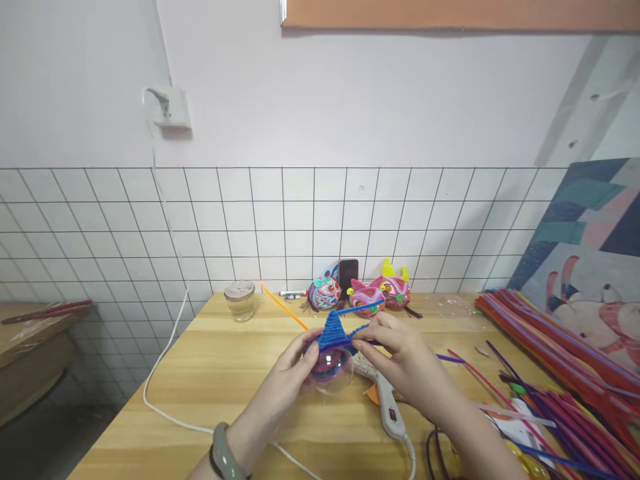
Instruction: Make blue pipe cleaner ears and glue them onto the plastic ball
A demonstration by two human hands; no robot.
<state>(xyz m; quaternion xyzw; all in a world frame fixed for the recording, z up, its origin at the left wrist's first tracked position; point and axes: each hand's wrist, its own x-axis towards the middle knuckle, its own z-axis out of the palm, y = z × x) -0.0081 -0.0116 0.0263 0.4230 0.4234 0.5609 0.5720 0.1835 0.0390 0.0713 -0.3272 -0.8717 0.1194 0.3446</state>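
My left hand (295,367) grips a clear plastic ball (333,380) by its left side, thumb toward me. Purple and pink pipe cleaner is coiled over part of the ball. On top stands a pointed triangle of wound blue pipe cleaner (333,331), with a loose blue end reaching right. My right hand (395,350) pinches a dark blue pipe cleaner (450,359) at the ball's right edge; its tail runs out beyond the hand. An orange pipe cleaner (283,305) sticks up behind my left hand. What joins it to the ball is hidden.
A white hot glue gun (393,410) with a cord lies below my right hand. Behind are a glass jar (240,300), a marker (293,295), colourful decorated figures (324,293) and a phone (349,275). Bundled pipe cleaners (545,347) cover the right side. A white cable (165,407) crosses the left.
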